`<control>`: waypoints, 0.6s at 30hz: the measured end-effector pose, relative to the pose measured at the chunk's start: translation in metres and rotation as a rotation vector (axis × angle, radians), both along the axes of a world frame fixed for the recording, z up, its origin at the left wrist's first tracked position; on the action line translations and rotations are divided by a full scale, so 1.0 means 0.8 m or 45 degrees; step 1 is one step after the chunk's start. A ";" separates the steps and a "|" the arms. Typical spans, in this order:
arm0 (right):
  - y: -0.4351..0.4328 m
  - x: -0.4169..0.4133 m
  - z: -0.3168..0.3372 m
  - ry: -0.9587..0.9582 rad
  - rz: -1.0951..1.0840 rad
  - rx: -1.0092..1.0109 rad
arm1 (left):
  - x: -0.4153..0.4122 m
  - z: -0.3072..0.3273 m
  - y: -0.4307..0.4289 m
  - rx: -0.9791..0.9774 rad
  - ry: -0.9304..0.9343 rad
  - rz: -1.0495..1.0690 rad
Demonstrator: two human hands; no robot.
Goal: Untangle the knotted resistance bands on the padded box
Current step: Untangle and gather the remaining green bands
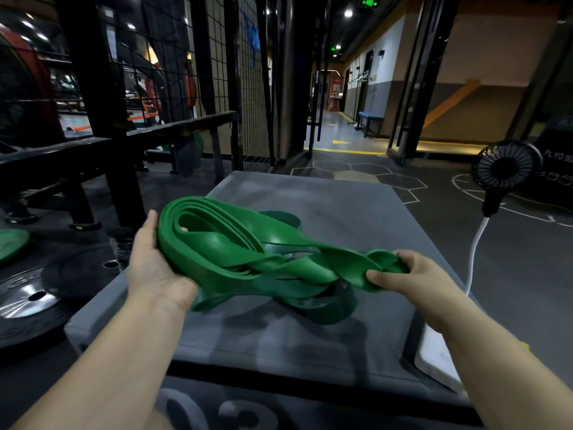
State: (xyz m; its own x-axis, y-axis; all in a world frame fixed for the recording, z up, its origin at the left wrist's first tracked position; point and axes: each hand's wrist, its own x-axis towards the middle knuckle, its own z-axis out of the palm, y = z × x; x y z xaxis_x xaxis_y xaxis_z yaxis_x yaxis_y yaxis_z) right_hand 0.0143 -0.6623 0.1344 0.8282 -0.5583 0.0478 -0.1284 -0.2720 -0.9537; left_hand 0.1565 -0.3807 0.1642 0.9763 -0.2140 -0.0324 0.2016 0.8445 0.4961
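Left grip (pixel 155 265), right grip (pixel 400 274) clutch bands (pixel 248 249) | strung between, perhaps touching box (pixel 341 209)

Single view only. Head-worn wide-angle camera, facing forward and pitched down over the padded box (pixel 356 218) at close range. Left hand (pixel 155 268) and right hand (pixel 406 274) sit mid-frame. Upper frame takes in the gym floor (pixel 511 259) and a corridor (pixel 341 125) well beyond.
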 end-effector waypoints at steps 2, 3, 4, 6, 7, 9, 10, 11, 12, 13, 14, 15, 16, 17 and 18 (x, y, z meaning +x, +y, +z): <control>-0.003 0.001 0.002 -0.183 -0.026 0.047 | 0.003 -0.001 0.000 0.018 0.035 0.003; -0.002 0.001 0.002 -0.251 0.003 0.086 | 0.004 -0.002 -0.001 0.028 0.036 -0.006; -0.001 0.001 0.001 -0.311 0.035 0.112 | 0.005 -0.003 -0.002 0.033 0.036 -0.012; 0.000 -0.001 0.001 -0.368 0.060 0.062 | 0.001 -0.006 -0.007 0.050 0.029 -0.059; 0.001 -0.002 0.001 -0.349 0.054 -0.012 | -0.001 -0.007 -0.010 0.076 0.014 -0.095; 0.004 -0.004 0.002 -0.234 0.017 -0.270 | -0.006 -0.011 -0.016 0.137 -0.032 -0.185; 0.008 -0.005 0.002 -0.186 0.003 -0.425 | -0.007 -0.013 -0.017 0.160 -0.050 -0.220; 0.011 -0.006 0.004 -0.171 -0.003 -0.555 | -0.008 -0.014 -0.018 0.173 -0.070 -0.240; 0.015 -0.007 0.005 -0.180 0.002 -0.645 | -0.008 -0.015 -0.018 0.186 -0.088 -0.252; 0.018 -0.007 0.008 -0.194 0.015 -0.699 | -0.009 -0.015 -0.018 0.197 -0.105 -0.260; 0.020 -0.007 0.009 -0.205 0.034 -0.730 | -0.009 -0.015 -0.018 0.211 -0.120 -0.265; 0.022 -0.006 0.010 -0.214 0.054 -0.748 | -0.010 -0.015 -0.019 0.227 -0.135 -0.275; 0.024 -0.006 0.009 -0.225 0.072 -0.756 | -0.010 -0.017 -0.020 0.249 -0.146 -0.284; 0.026 -0.005 0.010 -0.241 0.089 -0.755 | -0.011 -0.017 -0.021 0.264 -0.156 -0.289; 0.029 -0.006 0.011 -0.262 0.109 -0.728 | -0.011 -0.018 -0.022 0.270 -0.160 -0.291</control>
